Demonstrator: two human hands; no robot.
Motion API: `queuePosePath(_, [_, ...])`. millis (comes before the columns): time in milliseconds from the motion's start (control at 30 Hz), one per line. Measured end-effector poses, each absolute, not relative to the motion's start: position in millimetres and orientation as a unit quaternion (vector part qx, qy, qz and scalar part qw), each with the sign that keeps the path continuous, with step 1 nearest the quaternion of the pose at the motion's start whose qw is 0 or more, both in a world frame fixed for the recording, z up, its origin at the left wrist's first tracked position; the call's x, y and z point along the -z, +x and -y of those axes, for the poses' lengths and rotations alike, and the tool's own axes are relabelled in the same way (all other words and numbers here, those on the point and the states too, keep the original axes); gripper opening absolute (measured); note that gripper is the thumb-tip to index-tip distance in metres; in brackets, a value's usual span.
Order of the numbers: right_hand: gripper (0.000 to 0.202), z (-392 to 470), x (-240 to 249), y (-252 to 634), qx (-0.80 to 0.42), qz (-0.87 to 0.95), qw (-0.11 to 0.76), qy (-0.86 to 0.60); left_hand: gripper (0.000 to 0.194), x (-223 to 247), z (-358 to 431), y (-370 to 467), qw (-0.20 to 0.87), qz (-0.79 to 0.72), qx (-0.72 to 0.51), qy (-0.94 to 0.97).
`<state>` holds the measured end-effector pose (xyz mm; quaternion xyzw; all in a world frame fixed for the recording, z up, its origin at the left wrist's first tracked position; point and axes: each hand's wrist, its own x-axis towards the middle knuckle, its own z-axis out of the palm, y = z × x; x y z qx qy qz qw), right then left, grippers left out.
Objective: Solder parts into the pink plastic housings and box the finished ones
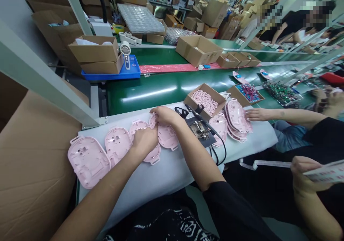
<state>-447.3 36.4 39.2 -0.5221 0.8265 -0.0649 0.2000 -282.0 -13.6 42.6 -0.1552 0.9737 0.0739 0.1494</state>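
A row of pink plastic shells (pixel 90 162) lies on the white-covered bench, with moulded posts and ribs facing up. My left hand (pixel 145 142) is over the third shell (pixel 153 155), fingers curled and the index finger toward the shell beside it. Whatever sits in those fingers is too small or hidden to name. My right hand (pixel 168 116) is closed at the upper edge of the rightmost shell (pixel 168 137) in the row, partly covering it. The two hands nearly touch at the fingertips.
Right of my hands are a black metal fixture (pixel 200 130) with cables, a carton of small pink parts (pixel 205 103) and stacked pink shells (pixel 236 117). A co-worker's hand (pixel 258 114) touches that stack. Another hand (pixel 306 174) holds a printed sheet. A green conveyor (pixel 150 90) runs behind.
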Motion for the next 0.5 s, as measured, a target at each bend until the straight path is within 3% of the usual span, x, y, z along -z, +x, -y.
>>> queuePosePath(300, [0.062, -20, -58, -442, -0.021, -0.826, 0.24, -0.51, 0.062, -43, 15, -284, 0.141, -0.965, -0.145, -0.167])
queuePosePath(433, [0.062, -23, -70, -442, -0.024, -0.825, 0.245, -0.508, 0.062, -42, 16, -285, 0.117, -0.945, -0.24, -0.19])
queuePosePath(500, [0.059, -37, -80, -432, 0.006, -0.836, 0.208, -0.508, 0.054, -45, 14, -276, 0.086, -0.917, -0.328, -0.208])
